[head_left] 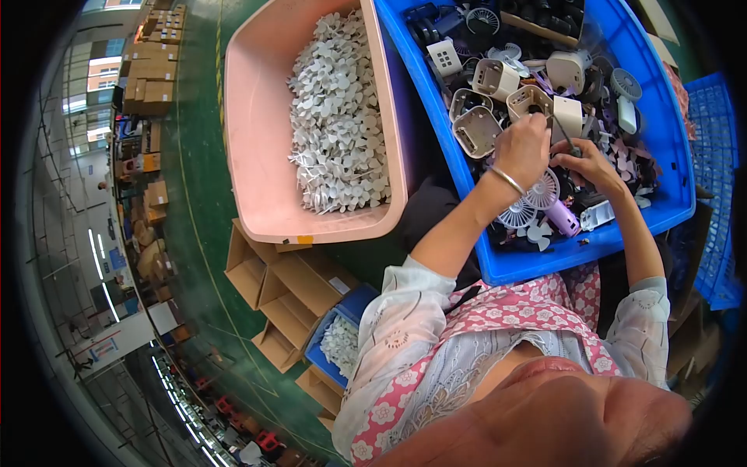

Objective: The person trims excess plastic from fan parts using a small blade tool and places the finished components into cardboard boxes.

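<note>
My left hand (523, 149), with a bracelet at the wrist, is closed at the edge of a beige plastic housing (527, 98); its fingertips are partly hidden. Close beside it, my right hand (589, 165) grips a screwdriver (574, 148), whose thin shaft points up towards the housing. Both hands are over a blue bin (486, 261) full of mixed parts. Around them lie more beige housings (476, 132), a white fan grille (542, 189), a purple fan handle (562, 219) and a small white handheld fan (626, 97).
To the left stands a pink tub (261, 156) with a heap of white fan blades (338, 117). Below it are open cardboard boxes (292, 300) and a small blue crate (315, 350) of white parts. A blue mesh basket (712, 187) stands at the right.
</note>
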The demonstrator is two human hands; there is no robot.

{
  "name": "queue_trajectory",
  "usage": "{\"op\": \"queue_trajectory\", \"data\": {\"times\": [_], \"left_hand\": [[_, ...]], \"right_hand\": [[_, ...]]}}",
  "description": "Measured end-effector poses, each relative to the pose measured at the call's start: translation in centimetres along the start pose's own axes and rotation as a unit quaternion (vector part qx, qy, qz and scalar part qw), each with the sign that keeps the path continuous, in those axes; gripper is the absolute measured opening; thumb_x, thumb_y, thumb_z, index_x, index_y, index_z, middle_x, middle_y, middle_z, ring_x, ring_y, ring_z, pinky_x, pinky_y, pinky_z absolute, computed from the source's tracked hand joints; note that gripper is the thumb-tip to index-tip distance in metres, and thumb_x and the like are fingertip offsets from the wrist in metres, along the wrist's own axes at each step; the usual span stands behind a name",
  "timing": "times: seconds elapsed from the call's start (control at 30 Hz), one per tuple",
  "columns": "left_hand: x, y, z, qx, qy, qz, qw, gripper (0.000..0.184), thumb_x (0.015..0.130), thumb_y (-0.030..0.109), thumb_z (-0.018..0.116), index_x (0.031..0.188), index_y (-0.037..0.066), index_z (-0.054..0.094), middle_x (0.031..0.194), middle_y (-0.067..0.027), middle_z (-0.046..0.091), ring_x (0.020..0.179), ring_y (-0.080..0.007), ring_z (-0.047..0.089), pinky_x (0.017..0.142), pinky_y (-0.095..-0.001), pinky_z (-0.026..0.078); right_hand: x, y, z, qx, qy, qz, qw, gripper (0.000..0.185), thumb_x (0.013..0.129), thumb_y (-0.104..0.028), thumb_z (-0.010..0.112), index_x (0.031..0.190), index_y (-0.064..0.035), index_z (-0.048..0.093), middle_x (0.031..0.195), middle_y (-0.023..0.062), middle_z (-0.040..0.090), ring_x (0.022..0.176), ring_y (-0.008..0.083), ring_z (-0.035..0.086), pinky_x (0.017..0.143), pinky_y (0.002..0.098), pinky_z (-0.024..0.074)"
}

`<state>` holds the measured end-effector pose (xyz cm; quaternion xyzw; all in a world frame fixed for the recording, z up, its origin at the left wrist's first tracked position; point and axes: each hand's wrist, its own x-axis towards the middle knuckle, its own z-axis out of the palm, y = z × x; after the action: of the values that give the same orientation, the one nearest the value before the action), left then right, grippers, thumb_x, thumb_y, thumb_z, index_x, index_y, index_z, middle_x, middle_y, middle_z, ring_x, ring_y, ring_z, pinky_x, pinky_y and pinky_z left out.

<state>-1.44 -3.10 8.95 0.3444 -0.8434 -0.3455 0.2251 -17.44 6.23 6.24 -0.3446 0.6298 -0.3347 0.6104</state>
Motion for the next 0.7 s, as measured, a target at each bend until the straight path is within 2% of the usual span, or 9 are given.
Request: {"op": "queue_trajectory", "data": {"times": [0.13, 0.3, 0.37, 0.43, 0.5, 0.53, 0.6, 0.63, 0.7], "left_hand": [[-1.4, 0.1, -0.5, 0.063, -0.043, -0.003, 0.997, 0.014, 0.081, 0.016, 0.057, 0.083, 0.002, 0.052, 0.079, -0.0154, 0.056, 0.073, -0.0332, 0.059, 0.065, -0.0421, 0.047], [-0.9, 1.3, -2.6, 0.001, -0.062, 0.002, 0.998, 0.013, 0.08, 0.012, 0.058, 0.084, 0.003, 0.049, 0.078, -0.0148, 0.053, 0.077, -0.0315, 0.057, 0.068, -0.0392, 0.045], [-0.7, 0.6, -3.2, -0.012, -0.05, -0.02, 0.998, 0.013, 0.08, 0.012, 0.058, 0.084, 0.003, 0.049, 0.078, -0.015, 0.053, 0.077, -0.0316, 0.057, 0.068, -0.0392, 0.045], [-0.6, 0.1, -3.2, 0.004, -0.044, -0.028, 0.999, 0.013, 0.079, 0.011, 0.058, 0.084, 0.003, 0.048, 0.078, -0.0143, 0.053, 0.076, -0.0308, 0.056, 0.068, -0.0392, 0.045], [-0.9, -0.1, -3.1, 0.071, -0.043, -0.029, 0.996, 0.014, 0.079, 0.011, 0.057, 0.085, 0.003, 0.048, 0.077, -0.0137, 0.053, 0.076, -0.03, 0.056, 0.067, -0.0388, 0.045], [-1.0, 0.1, -3.0, 0.056, -0.058, -0.03, 0.996, 0.013, 0.079, 0.01, 0.057, 0.086, 0.002, 0.049, 0.077, -0.013, 0.053, 0.076, -0.0295, 0.057, 0.067, -0.0383, 0.045], [-1.4, 0.4, -2.7, 0.044, -0.073, -0.028, 0.996, 0.012, 0.078, 0.008, 0.056, 0.087, 0.002, 0.05, 0.077, -0.0127, 0.053, 0.075, -0.0293, 0.057, 0.067, -0.0383, 0.044], [-1.5, 0.5, -2.7, 0.048, -0.085, -0.022, 0.995, 0.012, 0.077, 0.007, 0.056, 0.086, 0.002, 0.05, 0.077, -0.0126, 0.053, 0.075, -0.0293, 0.057, 0.067, -0.0384, 0.044], [-1.7, 0.8, -2.8, 0.038, -0.083, -0.019, 0.996, 0.013, 0.077, 0.008, 0.057, 0.087, 0.002, 0.051, 0.078, -0.0128, 0.053, 0.075, -0.0294, 0.057, 0.067, -0.0384, 0.044]], "right_hand": [[3.9, -2.0, -1.4, -0.005, -0.041, -0.029, 0.999, 0.029, 0.081, -0.021, 0.057, 0.102, 0.0003, 0.057, 0.074, 0.0051, 0.062, 0.043, 0.0037, 0.044, 0.038, 0.0179, 0.0324], [17.2, -7.0, -0.3, -0.158, 0.024, -0.148, 0.976, 0.018, 0.08, -0.019, 0.059, 0.085, -0.0012, 0.062, 0.07, 0.0017, 0.06, 0.055, 0.0061, 0.05, 0.046, 0.0204, 0.0386], [25.2, -6.1, -0.1, -0.103, 0.001, -0.116, 0.988, 0.018, 0.076, -0.017, 0.06, 0.085, -0.0025, 0.061, 0.066, 0.004, 0.06, 0.057, 0.0115, 0.055, 0.051, 0.026, 0.0447], [30.1, -6.6, 0.3, -0.286, 0.106, -0.052, 0.951, 0.02, 0.074, -0.013, 0.056, 0.091, -0.003, 0.061, 0.075, 0.0116, 0.063, 0.068, 0.022, 0.063, 0.059, 0.0332, 0.0499], [33.0, -5.6, -0.1, -0.485, 0.264, -0.096, 0.828, 0.026, 0.073, -0.01, 0.054, 0.096, -0.0038, 0.061, 0.089, 0.0189, 0.063, 0.082, 0.0316, 0.063, 0.069, 0.0399, 0.0512], [33.2, -5.5, -1.2, -0.513, 0.252, -0.019, 0.82, 0.027, 0.073, -0.011, 0.054, 0.098, -0.0039, 0.061, 0.1, 0.0204, 0.061, 0.091, 0.0338, 0.061, 0.074, 0.0416, 0.051], [32.9, -4.5, -2.8, -0.525, 0.253, 0.03, 0.812, 0.023, 0.075, -0.014, 0.059, 0.094, -0.0019, 0.061, 0.097, 0.0188, 0.062, 0.09, 0.0341, 0.061, 0.075, 0.0431, 0.0501], [32.7, -3.6, -4.1, -0.514, 0.239, 0.049, 0.822, 0.035, 0.073, -0.027, 0.066, 0.094, 0.0001, 0.06, 0.097, 0.0198, 0.062, 0.091, 0.0336, 0.06, 0.075, 0.042, 0.0499], [31.8, -2.7, -5.5, -0.471, 0.201, 0.077, 0.855, 0.051, 0.066, -0.038, 0.073, 0.094, 0.0018, 0.059, 0.094, 0.0202, 0.062, 0.089, 0.0312, 0.061, 0.074, 0.0387, 0.0502]]}}
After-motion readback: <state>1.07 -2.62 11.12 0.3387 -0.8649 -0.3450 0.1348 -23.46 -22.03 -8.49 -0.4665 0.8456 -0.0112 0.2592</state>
